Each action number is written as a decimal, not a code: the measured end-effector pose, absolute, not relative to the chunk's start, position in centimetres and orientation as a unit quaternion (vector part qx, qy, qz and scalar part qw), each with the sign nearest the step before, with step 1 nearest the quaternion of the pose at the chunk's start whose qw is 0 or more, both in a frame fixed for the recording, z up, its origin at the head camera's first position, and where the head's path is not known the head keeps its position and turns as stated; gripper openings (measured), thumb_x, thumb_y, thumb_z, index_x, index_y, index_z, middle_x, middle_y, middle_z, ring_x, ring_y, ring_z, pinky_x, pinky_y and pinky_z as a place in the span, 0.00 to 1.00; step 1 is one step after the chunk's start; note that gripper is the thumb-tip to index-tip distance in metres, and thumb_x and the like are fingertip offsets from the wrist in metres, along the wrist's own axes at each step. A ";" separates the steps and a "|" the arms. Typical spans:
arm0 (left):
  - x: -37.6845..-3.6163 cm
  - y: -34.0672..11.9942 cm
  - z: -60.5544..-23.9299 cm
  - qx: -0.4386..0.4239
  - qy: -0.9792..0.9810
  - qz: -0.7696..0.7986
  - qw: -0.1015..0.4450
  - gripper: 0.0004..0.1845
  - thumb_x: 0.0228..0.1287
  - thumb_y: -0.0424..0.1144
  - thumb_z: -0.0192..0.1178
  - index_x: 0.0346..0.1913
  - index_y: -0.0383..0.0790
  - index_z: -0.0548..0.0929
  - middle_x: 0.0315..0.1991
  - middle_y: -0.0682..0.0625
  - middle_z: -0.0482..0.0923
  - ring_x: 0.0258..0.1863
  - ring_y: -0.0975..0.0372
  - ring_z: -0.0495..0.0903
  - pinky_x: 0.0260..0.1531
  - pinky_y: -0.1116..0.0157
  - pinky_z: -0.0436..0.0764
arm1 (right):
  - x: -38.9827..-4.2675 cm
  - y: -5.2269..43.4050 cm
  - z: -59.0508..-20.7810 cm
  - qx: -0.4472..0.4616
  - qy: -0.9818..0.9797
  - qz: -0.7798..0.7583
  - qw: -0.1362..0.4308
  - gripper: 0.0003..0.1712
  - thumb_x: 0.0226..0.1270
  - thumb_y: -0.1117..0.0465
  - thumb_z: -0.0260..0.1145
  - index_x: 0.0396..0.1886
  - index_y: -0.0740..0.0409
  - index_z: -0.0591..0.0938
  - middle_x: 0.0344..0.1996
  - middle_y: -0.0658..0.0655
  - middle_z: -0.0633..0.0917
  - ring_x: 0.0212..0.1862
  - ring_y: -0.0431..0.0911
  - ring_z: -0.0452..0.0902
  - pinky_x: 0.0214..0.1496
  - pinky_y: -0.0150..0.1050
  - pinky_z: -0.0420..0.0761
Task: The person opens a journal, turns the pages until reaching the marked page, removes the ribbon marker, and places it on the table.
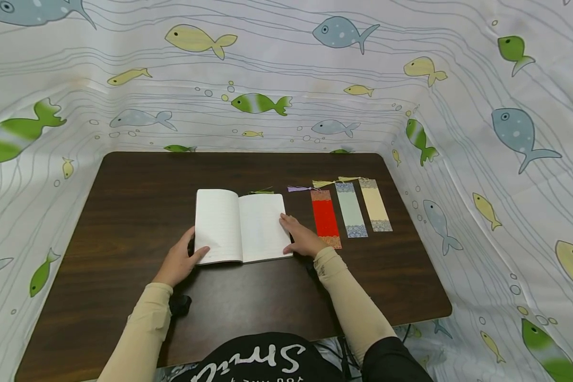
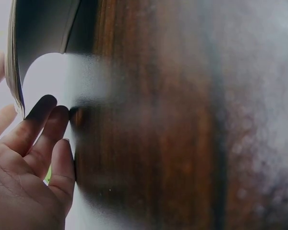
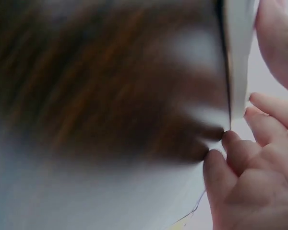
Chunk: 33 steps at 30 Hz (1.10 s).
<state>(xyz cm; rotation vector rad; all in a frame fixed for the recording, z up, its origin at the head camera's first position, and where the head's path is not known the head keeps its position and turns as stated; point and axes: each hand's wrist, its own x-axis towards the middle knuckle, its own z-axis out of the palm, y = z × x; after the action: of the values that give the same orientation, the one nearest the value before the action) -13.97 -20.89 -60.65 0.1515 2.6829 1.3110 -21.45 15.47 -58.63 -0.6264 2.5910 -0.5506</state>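
Note:
An open notebook (image 1: 262, 228) with white pages lies on the dark table. At its lower left edge, my left hand (image 1: 179, 260) pinches the side, thumb over the page. In the left wrist view, fingers of the left hand (image 2: 33, 158) reach below the raised dark cover (image 2: 43, 28). My right hand (image 1: 305, 239) rests along the right edge, thumb and forefinger on the page's margin. The right wrist view has two fingertips (image 3: 213, 158) of that hand down on the tabletop beside the page block (image 3: 239, 62).
Right of the notebook lie a red bookmark (image 1: 325, 217), a pale green bookmark (image 1: 351, 209) and a cream bookmark (image 1: 375, 204), with tassels at their far ends. A green tassel (image 1: 261, 191) shows behind the notebook. Fish-patterned cloth (image 1: 267, 69) surrounds the table (image 1: 100, 265).

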 end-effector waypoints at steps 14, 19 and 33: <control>-13.9 -20.9 -60.7 0.052 0.897 0.433 0.079 0.48 0.74 0.59 0.56 0.81 0.33 0.47 0.77 0.29 0.53 0.74 0.34 0.56 0.66 0.34 0.60 | -21.4 15.3 -59.2 -0.238 0.953 -0.163 0.092 0.34 0.61 0.47 0.76 0.67 0.47 0.80 0.73 0.52 0.72 0.73 0.52 0.67 0.71 0.48 0.70; -13.9 -20.8 -60.8 0.054 0.899 0.428 0.080 0.48 0.74 0.60 0.56 0.81 0.33 0.48 0.77 0.28 0.54 0.73 0.33 0.57 0.66 0.34 0.61 | -21.2 15.2 -59.4 -0.235 0.948 -0.205 0.071 0.21 0.59 0.52 0.78 0.52 0.50 0.90 0.57 0.53 0.79 0.58 0.50 0.73 0.63 0.41 0.76; -13.9 -21.0 -60.8 0.050 0.896 0.433 0.085 0.48 0.75 0.61 0.55 0.81 0.33 0.47 0.77 0.28 0.53 0.74 0.33 0.55 0.66 0.33 0.60 | -21.7 15.1 -59.2 -0.153 0.894 -0.399 0.136 0.37 0.67 0.66 0.72 0.74 0.64 0.70 0.73 0.63 0.65 0.60 0.55 0.76 0.62 0.44 0.79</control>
<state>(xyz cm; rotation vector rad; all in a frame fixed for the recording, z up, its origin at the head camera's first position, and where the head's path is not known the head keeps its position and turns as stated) -13.91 -20.96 -60.77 0.1495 2.6730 1.2905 -21.73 15.13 -59.15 -0.4424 2.5879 -1.1564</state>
